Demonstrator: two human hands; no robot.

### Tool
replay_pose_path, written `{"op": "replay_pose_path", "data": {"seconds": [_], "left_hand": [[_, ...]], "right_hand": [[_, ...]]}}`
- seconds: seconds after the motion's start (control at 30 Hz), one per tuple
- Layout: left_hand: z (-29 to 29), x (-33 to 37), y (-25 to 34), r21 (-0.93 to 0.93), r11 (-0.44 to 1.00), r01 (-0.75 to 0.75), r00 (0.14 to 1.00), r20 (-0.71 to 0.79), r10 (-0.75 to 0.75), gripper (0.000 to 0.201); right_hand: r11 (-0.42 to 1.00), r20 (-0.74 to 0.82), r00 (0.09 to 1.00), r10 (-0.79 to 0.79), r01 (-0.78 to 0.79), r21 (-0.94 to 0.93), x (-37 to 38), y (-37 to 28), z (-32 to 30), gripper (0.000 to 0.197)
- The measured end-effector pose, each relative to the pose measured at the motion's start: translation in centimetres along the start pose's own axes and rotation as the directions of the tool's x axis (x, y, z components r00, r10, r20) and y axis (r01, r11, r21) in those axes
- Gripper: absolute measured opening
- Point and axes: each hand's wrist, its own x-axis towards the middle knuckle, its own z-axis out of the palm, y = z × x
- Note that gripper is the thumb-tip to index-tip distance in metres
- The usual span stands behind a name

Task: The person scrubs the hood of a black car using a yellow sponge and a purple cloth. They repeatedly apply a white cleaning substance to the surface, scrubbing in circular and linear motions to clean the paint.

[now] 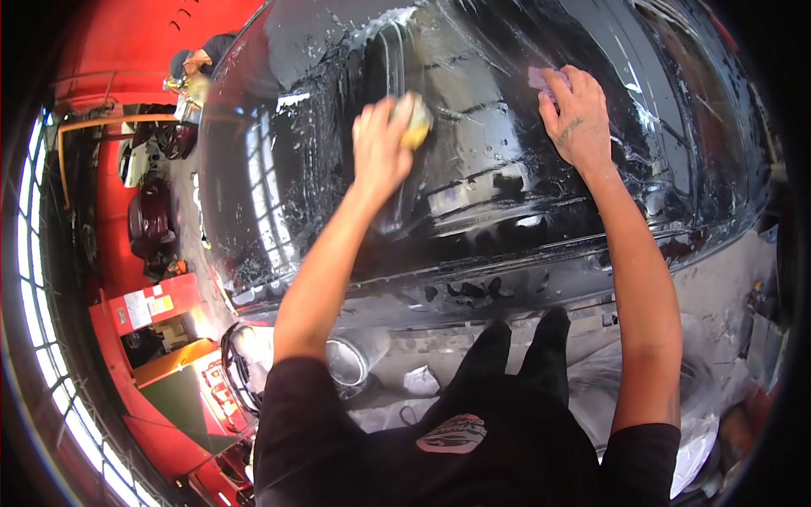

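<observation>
My two hands working on a wet, glossy black car panel [473, 182], seen from above, with clock positions taken from the centre of the view. At 12 o'clock, my left hand [383, 145] grasps a yellow and grey-green sponge [418, 128], its fingers curled over the top and the sponge showing at the hand's 3 o'clock side. Between 1 and 2 o'clock, my right hand [579, 120] grasps a mauve pad [537, 79] under bent fingers, against the same panel; the pad shows at the hand's 10 o'clock side. Both hands stand well apart, with pale streaks and patches of liquid around them. Between 10 and 11 o'clock, beyond the panel's edge, another person [221, 49] in dark clothing appears, partly hidden. Near 9 o'clock stands a red cabinet [112, 328] with papers on its face; at 7 o'clock, a pale round container [376, 348] lies near my left forearm, and at 6 o'clock a crumpled white piece [420, 381] rests on the floor [390, 372]
</observation>
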Motion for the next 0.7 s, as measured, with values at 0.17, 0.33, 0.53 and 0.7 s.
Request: {"op": "replay_pose_path", "data": {"seconds": [0.17,0.33,0.53,0.7], "left_hand": [[3.0,9.2,-3.9,0.096,0.995,0.039,0.999,-0.041,-0.035,0.060],[-4.6,-10.5,3.0,-0.149,0.989,-0.024,0.996,0.079,0.036,0.083],[-1.1,-1.3,2.6,-0.058,0.994,-0.090,0.996,0.006,0.091,0.074],[-0.2,2.3,2.0,-0.088,0.984,-0.154,0.987,0.030,0.157,0.068]], "right_hand": [[0.998,0.003,0.999,-0.047,0.047,0.044,0.6,-0.2,0.9,0.040],[1.000,-0.018,1.000,-0.010,0.010,-0.018,-0.6,2.1,0.1,0.040],[1.000,-0.035,0.999,-0.030,0.030,-0.003,0.1,0.0,0.7,0.040],[0.999,-0.006,1.000,-0.029,0.029,0.024,-0.6,1.0,1.1,0.040]]}}
